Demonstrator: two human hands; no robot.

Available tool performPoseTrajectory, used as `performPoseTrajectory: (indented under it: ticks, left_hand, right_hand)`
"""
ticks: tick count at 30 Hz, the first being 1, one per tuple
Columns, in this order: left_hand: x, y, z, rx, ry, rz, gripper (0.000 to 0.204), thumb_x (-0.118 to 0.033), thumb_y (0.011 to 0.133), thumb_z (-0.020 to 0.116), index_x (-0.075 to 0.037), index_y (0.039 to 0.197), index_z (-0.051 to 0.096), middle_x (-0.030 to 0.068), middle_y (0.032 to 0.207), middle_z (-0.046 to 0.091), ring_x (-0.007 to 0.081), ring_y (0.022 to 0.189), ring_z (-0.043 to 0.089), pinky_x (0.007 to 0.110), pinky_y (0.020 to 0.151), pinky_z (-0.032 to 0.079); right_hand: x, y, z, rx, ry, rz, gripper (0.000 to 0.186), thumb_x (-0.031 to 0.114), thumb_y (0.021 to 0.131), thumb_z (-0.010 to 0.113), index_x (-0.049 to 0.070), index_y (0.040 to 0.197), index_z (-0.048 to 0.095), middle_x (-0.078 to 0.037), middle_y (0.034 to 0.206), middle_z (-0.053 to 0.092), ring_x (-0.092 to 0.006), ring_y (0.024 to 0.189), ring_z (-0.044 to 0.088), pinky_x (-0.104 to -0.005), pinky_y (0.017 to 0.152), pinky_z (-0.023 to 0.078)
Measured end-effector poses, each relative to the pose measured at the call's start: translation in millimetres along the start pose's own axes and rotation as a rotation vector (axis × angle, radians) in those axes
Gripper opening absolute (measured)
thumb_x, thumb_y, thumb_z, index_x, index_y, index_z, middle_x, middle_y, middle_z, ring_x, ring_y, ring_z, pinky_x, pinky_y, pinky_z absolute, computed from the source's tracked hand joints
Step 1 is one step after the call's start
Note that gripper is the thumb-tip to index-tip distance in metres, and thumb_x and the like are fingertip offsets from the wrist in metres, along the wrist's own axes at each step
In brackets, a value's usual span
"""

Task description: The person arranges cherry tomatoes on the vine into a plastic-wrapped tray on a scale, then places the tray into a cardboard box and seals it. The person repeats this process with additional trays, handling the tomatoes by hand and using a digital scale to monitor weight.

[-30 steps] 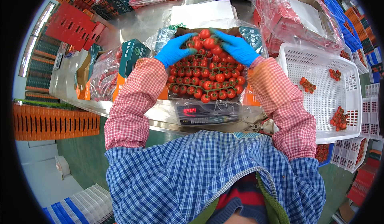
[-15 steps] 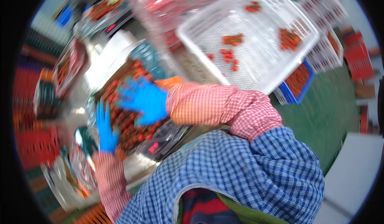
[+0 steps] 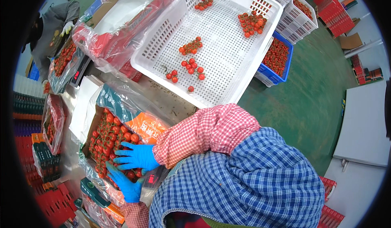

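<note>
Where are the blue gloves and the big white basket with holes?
Right hand (image 3: 136, 156), head view, on the back of its blue glove.
Left hand (image 3: 127, 186), head view, on the glove's palm side.
White basket (image 3: 228, 50), head view, on its bare perforated floor.

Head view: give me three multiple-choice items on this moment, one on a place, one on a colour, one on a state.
1. Where do both hands rest?
A. on the tomatoes in the lined box
B. in the white crate
C. on the blue crate

2. What colour are the gloves?
A. white
B. blue
C. green

3. How full is the white crate?
A. heaped
B. bare
C. a few scattered clusters

Answers:
1 A, the left hand and right hand lie flat on the tomatoes in the box.
2 B, both gloves show bright blue.
3 C, the white crate holds only small clusters with its floor mostly showing.
</note>
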State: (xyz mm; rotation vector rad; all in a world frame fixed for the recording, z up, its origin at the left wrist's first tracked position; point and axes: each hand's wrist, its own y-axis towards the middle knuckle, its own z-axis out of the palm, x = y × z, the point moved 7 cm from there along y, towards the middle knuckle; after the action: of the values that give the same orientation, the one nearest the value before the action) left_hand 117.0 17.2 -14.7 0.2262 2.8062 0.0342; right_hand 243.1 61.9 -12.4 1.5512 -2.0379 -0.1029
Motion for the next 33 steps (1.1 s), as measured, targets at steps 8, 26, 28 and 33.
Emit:
performPoseTrajectory:
  ticks: [8, 26, 28, 33]
  left_hand:
    - [6.8, -3.0, 2.5, 0.251, 0.267, 0.012, 0.107, -0.073, 0.07, 0.047, -0.002, 0.143, 0.013, 0.0185, 0.148, 0.013, 0.0351, 0.138, 0.009, 0.053, 0.109, 0.0]
    - [-306.4, 287.7, 27.0, 0.053, -0.427, 0.636, 0.052, 0.011, 0.074, 0.055, -0.005, 0.124, 0.052, 0.0141, 0.133, 0.046, 0.0293, 0.121, 0.045, 0.036, 0.1, 0.035]
    - [-356.1, 317.2, 55.8, 0.097, -0.536, 0.713, 0.043, 0.002, 0.081, 0.054, -0.007, 0.123, 0.053, 0.0118, 0.131, 0.048, 0.0266, 0.119, 0.048, 0.034, 0.099, 0.037]
    - [-447.4, 394.2, 140.7, 0.27, -0.847, 0.546, 0.034, -0.009, 0.087, 0.053, -0.009, 0.121, 0.055, 0.0132, 0.121, 0.056, 0.023, 0.111, 0.054, 0.033, 0.093, 0.043]
  right_hand:
    - [-114.7, -68.1, -116.4, -0.157, 0.142, 0.29, 0.058, 0.019, 0.075, 0.064, 0.004, 0.128, 0.044, -0.015, 0.121, 0.051, -0.0295, 0.107, 0.052, -0.0428, 0.094, 0.042]
    - [-402.2, -468.9, -303.6, -0.28, -0.503, 2.061, 0.054, 0.026, 0.09, 0.046, 0.023, 0.14, 0.026, -0.021, 0.142, 0.024, -0.0449, 0.116, 0.041, -0.058, 0.091, 0.037]
    - [-391.0, -472.8, -314.0, -0.477, -0.316, 2.105, 0.055, 0.026, 0.091, 0.045, 0.027, 0.141, 0.023, -0.021, 0.141, 0.025, -0.0448, 0.113, 0.044, -0.0599, 0.09, 0.038]
    - [-365.1, -435.0, -354.7, -0.624, 0.389, 1.794, 0.047, 0.019, 0.081, 0.059, 0.003, 0.123, 0.044, -0.021, 0.11, 0.057, -0.0266, 0.092, 0.061, -0.0428, 0.079, 0.049]
